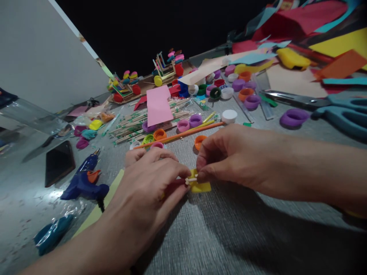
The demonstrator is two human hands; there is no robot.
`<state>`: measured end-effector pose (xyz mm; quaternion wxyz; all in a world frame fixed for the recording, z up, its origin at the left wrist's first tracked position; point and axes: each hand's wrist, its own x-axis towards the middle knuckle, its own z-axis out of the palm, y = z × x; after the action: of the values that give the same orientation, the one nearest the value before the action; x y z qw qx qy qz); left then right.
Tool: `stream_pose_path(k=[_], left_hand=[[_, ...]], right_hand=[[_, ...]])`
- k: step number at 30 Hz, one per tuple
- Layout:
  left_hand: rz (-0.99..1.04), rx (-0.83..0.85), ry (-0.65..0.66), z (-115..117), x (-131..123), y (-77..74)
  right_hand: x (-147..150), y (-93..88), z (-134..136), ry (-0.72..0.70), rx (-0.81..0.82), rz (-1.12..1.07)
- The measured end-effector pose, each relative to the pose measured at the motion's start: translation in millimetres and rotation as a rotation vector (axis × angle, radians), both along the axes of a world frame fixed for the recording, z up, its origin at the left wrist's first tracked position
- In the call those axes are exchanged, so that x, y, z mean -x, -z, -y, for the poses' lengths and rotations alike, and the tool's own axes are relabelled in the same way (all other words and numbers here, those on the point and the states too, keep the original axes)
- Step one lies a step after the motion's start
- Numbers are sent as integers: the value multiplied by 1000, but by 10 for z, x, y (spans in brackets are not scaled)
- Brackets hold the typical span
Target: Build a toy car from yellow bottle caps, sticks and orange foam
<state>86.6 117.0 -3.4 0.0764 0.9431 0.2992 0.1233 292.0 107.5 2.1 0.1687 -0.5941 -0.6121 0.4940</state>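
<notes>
Short pale stick over yellow piece

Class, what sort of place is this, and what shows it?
Probably a craft workspace: a glue gun, scissors and many colourful bottle caps lie on the table.

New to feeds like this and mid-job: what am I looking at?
No machine here: these are a person's two bare hands, in one picture from a camera worn on the head, looking forward and down. The right hand pinches a small pale stick over a yellow piece; the left hand has its fingertips by the other end, grip unclear. Around them on the grey table lie plastic caps, pink paper, scissors, a blue glue gun and a phone.
</notes>
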Motion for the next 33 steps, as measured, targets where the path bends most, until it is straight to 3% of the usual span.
stream_pose_path(k=[7,13,16,20,23,28,33], left_hand=[[20,-5,-14,-11,13,14],[31,-6,-23,11,17,30],[26,0,-20,17,28,28],[27,8,-9,20,48,30],[25,2,-20,18,49,35],[42,-6,-13,17,33,33],[52,-3,-14,28,29,32]], right_hand=[[-3,-9,6,-5,7,8],[-43,-5,27,-30,-100,109],[-118,58,68,-72,-247,151],[-230,205,144,-135,-629,165],[-260,308,182,-264,-855,200],[-209,360,180,-395,-913,179],[-171,341,180,-378,-938,180]])
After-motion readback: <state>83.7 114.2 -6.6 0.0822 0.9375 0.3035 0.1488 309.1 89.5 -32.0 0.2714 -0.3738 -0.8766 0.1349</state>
